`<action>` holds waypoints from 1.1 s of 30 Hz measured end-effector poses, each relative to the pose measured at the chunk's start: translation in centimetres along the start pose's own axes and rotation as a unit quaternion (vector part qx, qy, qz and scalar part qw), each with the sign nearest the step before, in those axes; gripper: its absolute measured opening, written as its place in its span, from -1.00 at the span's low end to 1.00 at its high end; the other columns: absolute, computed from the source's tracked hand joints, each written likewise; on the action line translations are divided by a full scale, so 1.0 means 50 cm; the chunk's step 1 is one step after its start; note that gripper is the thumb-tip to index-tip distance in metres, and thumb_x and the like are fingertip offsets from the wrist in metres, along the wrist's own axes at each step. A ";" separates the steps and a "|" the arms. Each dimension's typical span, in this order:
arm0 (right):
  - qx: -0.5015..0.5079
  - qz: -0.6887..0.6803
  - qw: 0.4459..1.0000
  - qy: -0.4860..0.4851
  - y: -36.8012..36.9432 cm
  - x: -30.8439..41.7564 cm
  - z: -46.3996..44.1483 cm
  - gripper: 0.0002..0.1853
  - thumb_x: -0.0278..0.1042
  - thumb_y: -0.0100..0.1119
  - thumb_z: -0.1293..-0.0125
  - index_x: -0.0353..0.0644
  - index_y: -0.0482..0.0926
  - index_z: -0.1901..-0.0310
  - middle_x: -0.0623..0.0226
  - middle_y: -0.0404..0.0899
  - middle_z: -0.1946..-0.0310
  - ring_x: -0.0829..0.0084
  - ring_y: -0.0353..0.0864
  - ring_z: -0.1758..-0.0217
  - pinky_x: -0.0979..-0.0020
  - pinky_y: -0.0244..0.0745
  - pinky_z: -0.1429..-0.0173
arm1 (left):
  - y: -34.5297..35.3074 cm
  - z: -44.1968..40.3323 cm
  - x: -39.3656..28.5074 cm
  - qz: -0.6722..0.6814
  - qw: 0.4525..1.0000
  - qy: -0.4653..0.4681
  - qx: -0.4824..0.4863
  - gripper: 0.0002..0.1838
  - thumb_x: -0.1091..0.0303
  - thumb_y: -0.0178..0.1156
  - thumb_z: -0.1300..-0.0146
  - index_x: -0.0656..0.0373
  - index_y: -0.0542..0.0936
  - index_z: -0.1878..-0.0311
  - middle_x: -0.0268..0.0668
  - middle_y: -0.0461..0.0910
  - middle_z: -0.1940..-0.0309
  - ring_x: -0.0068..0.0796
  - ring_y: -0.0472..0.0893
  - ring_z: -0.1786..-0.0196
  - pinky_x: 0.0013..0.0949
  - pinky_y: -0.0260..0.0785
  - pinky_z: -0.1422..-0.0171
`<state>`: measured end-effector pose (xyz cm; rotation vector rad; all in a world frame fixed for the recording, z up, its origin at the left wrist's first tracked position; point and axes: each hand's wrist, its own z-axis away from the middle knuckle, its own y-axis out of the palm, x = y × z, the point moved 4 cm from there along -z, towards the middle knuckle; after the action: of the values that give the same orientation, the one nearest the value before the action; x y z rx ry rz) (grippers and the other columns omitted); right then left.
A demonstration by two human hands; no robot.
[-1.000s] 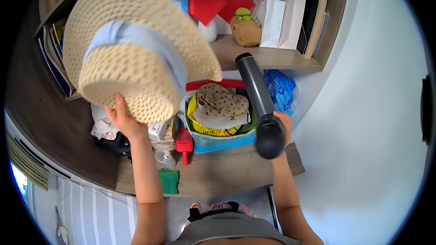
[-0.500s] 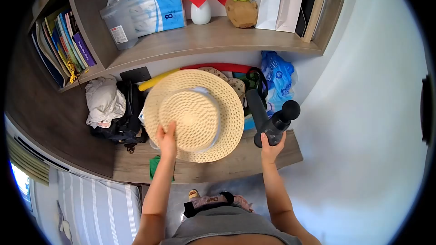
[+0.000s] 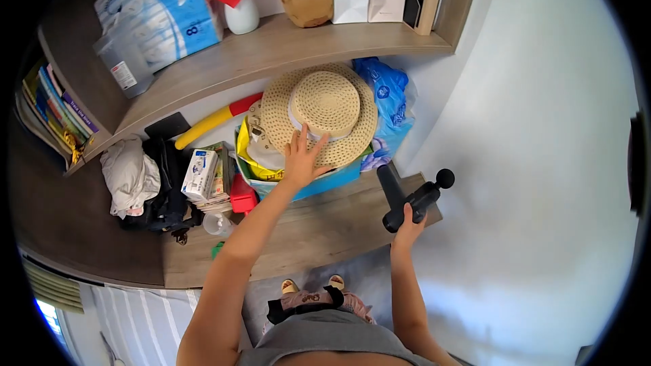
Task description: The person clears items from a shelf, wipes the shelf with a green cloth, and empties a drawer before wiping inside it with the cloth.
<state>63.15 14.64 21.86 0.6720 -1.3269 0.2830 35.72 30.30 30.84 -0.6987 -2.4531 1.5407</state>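
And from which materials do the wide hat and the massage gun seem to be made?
The wide hat looks like straw or paper fibre, matte, judging by its pale, open weave. The massage gun is probably moulded plastic, dark with at most a low sheen on its smooth body; its round head could be foam or rubber.

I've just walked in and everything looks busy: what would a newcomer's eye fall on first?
Probably the wide-brimmed straw hat, sitting over the blue bin below the shelf, with the person's left grip at its brim. Next comes the black massage gun in the right grip, near the right end of the desktop. Up on the shelf, the round brown figure topped with green would likely draw a glance too.
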 end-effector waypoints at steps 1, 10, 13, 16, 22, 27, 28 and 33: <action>-0.013 -0.035 0.999 0.034 0.002 0.000 -0.001 -0.31 -0.24 0.39 -0.08 -0.32 0.28 -0.19 0.13 0.44 -0.01 0.28 0.50 -0.02 0.34 0.42 -0.10 | 0.034 0.007 0.013 -0.052 0.997 0.006 0.050 -0.19 -0.10 0.34 0.00 -0.43 0.25 -0.36 0.00 -0.18 -0.47 0.30 -0.01 -0.41 0.30 -0.08 -0.34; -0.014 -0.201 0.939 0.278 -0.064 -0.220 -0.051 -0.35 -0.11 0.36 -0.10 -0.20 0.33 -0.16 0.21 0.49 0.02 0.25 0.56 0.02 0.25 0.52 -0.03 | 0.037 0.015 0.021 -0.015 0.999 0.011 -0.043 -0.52 0.17 0.32 -0.03 -0.03 0.56 -0.08 -0.07 0.11 -0.38 0.05 0.15 -0.37 0.21 -0.03 -0.37; -0.043 -0.276 0.900 0.334 -0.056 -0.280 -0.043 -0.38 0.01 0.32 -0.13 -0.11 0.36 -0.15 0.28 0.51 0.01 0.25 0.57 -0.02 0.23 0.52 -0.07 | 0.027 0.060 0.017 0.031 0.994 0.047 -0.093 -0.62 0.27 0.30 -0.01 0.07 0.61 0.04 -0.05 0.28 -0.25 0.02 0.25 -0.29 0.14 0.05 -0.34; -0.104 -0.262 0.903 0.324 -0.050 -0.312 -0.059 -0.35 0.11 0.31 -0.12 -0.10 0.38 -0.13 0.31 0.53 0.04 0.28 0.57 0.01 0.26 0.54 -0.01 | 0.016 0.101 0.011 0.071 0.991 0.063 -0.098 -0.68 0.39 0.27 0.02 0.13 0.62 0.12 -0.06 0.36 -0.15 0.01 0.29 -0.25 0.10 0.11 -0.31; -0.065 -0.063 0.915 0.392 -0.067 -0.362 -0.097 -0.29 0.23 0.35 -0.04 -0.17 0.43 -0.05 0.30 0.54 0.07 0.35 0.56 0.12 0.30 0.55 0.19 | 0.001 0.158 0.022 0.115 0.986 0.081 -0.085 -0.68 0.50 0.26 0.16 0.16 0.62 0.22 -0.10 0.40 -0.09 0.00 0.35 -0.21 0.09 0.17 -0.25; -0.064 0.183 0.951 0.240 -0.089 -0.401 -0.142 -0.42 -0.20 0.32 -0.11 -0.29 0.38 -0.12 0.19 0.51 0.03 0.17 0.55 0.05 0.19 0.53 0.10 | -0.028 0.179 0.030 0.155 0.978 0.091 -0.109 -0.68 0.53 0.24 0.17 0.15 0.63 0.22 -0.11 0.44 -0.05 0.00 0.39 -0.16 0.04 0.24 -0.21; -0.065 0.325 0.932 0.148 -0.076 -0.361 -0.139 -0.44 -0.35 0.28 -0.12 -0.32 0.36 -0.16 0.14 0.47 -0.03 0.13 0.51 -0.02 0.21 0.49 0.02 | -0.043 0.185 0.029 0.162 0.976 0.097 -0.112 -0.68 0.54 0.24 0.16 0.15 0.63 0.22 -0.11 0.45 -0.04 0.00 0.40 -0.15 0.03 0.25 -0.19; 0.036 0.232 0.944 -0.232 0.138 -0.118 -0.037 -0.48 -0.58 0.10 -0.17 -0.28 0.34 -0.21 0.16 0.33 -0.19 0.26 0.33 -0.24 0.36 0.27 -0.25 | -0.174 0.170 0.057 0.161 0.958 0.097 -0.219 -0.66 0.58 0.23 0.13 0.15 0.61 0.18 -0.16 0.50 0.02 -0.05 0.48 -0.04 -0.07 0.36 -0.09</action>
<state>59.39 22.20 18.06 0.4924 -1.9372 0.5822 27.41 21.63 34.33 -1.3104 -2.6415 0.9425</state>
